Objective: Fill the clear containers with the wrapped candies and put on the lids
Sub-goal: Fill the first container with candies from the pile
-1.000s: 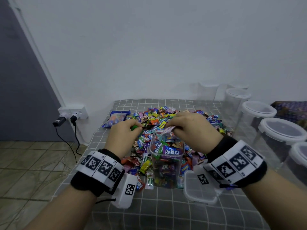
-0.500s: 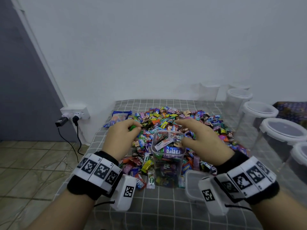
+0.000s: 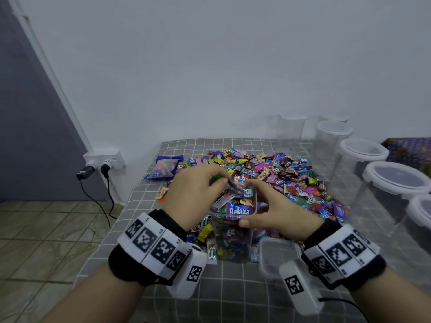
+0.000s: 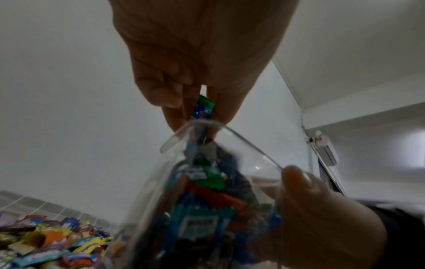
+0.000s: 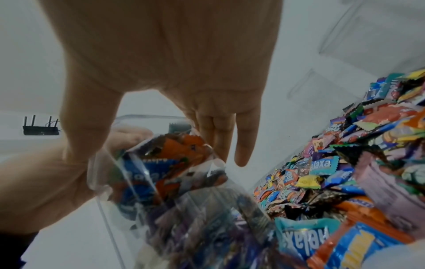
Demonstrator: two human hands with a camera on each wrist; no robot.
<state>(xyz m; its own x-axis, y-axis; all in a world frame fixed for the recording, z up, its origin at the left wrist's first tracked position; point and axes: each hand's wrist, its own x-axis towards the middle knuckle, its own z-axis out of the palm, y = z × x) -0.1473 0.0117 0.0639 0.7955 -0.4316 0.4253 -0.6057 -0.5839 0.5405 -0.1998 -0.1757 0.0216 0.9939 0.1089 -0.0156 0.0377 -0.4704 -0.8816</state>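
Note:
A clear square container (image 3: pixel 233 231), nearly full of wrapped candies, stands on the checked tablecloth in front of the candy pile (image 3: pixel 279 176). My left hand (image 3: pixel 221 180) pinches a green-and-blue wrapped candy (image 4: pixel 203 107) just above the container's rim (image 4: pixel 220 131). My right hand (image 3: pixel 250 202) grips the container at its top, thumb (image 3: pixel 246 222) on the near side and fingers (image 5: pixel 218 138) on the far side. In the right wrist view the container (image 5: pixel 161 182) sits inside that hand's span. Its clear lid (image 3: pixel 277 255) lies flat on the cloth to the right, partly behind my right wrist.
A row of empty clear containers with white lids (image 3: pixel 396 180) lines the table's right side. A blue candy bag (image 3: pixel 163 167) lies at the pile's left. The table's left edge drops to a tiled floor; a wall socket with plugs (image 3: pixel 102 164) is there.
My right hand left the container's mouth, swung out to the right, then came back to grip the rim. My left hand carried the green candy rightward to above the opening.

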